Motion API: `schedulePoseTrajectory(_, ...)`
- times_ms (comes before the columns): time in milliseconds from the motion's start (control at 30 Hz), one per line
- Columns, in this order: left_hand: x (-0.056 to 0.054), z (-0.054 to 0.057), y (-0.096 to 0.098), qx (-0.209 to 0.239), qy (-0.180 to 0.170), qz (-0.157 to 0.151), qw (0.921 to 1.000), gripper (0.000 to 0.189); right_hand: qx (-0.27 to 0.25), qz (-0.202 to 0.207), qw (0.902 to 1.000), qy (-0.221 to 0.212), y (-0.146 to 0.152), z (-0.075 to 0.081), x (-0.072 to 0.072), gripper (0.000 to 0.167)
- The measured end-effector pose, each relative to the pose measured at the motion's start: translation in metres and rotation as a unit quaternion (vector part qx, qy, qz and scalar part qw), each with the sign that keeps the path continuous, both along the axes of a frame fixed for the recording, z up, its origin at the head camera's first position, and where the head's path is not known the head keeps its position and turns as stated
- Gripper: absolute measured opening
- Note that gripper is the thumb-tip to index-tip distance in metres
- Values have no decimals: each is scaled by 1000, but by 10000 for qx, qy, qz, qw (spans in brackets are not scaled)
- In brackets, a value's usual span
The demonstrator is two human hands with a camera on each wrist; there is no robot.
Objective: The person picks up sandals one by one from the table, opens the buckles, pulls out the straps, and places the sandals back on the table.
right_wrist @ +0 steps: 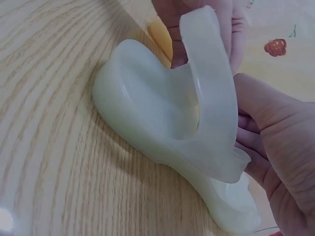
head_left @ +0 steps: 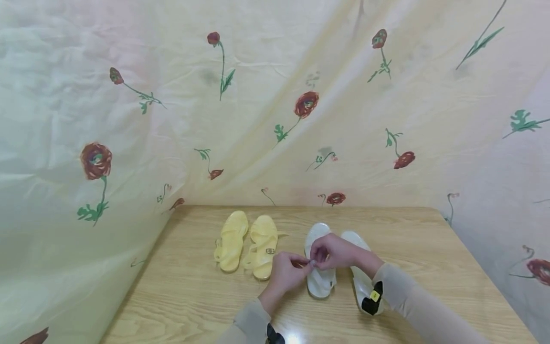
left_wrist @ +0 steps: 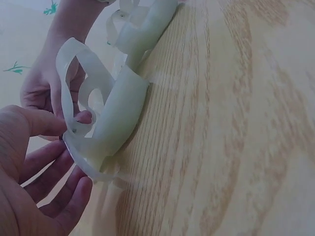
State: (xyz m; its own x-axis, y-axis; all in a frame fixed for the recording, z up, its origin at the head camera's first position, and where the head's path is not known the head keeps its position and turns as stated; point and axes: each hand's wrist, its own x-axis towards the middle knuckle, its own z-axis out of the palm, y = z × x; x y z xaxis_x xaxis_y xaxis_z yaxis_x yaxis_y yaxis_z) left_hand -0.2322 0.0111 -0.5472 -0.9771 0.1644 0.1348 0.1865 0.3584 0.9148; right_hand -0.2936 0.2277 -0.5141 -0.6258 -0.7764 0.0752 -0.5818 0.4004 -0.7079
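A whitish, translucent jelly sandal [head_left: 320, 285] lies on the table with both hands meeting over its middle. With thumb and fingers my left hand [head_left: 287, 273] pinches the end of its thin strap [left_wrist: 81, 158]. My right hand [head_left: 337, 251] pinches the strap from the other side, close to the left fingertips. In the right wrist view, the broad heel strap [right_wrist: 214, 103] loops up above the footbed [right_wrist: 145, 93]. The fingertips hide the exact joint of the strap. Beside it, the matching white sandal [head_left: 361, 286] is partly covered by my right forearm.
A pair of yellow sandals, the left one [head_left: 234, 241] and the right one [head_left: 263, 239], lies left of the white pair. Wood-grain table [head_left: 185, 296] extends beneath everything. Behind and at the sides hangs a pale cloth [head_left: 258, 119] printed with red flowers.
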Motion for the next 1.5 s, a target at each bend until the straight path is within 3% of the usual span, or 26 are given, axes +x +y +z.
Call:
schedulePoseTrajectory(233,0,3,1,-59,-51,50,10000,12,-7,-12,9993,383,-1,2,4,20)
schedulePoseTrajectory(400,1,3,2,147,-86,-15,9999,13,101,-143,9972,727,0,7,7,19)
schedulePoseTrajectory(600,1,-1,2,360,-97,7,9993,8,148,-72,9979,629,1,9,6,8)
schedulePoseTrajectory(800,1,0,1,376,42,-48,9993,9,84,143,9986,506,-2,12,6,7)
schedulePoseTrajectory(1100,3,5,3,352,-186,-78,9992,9,382,-37,9984,414,-6,13,9,9)
schedulePoseTrajectory(1500,0,-2,3,364,-232,-30,9991,11,74,-19,9987,508,-4,10,10,8)
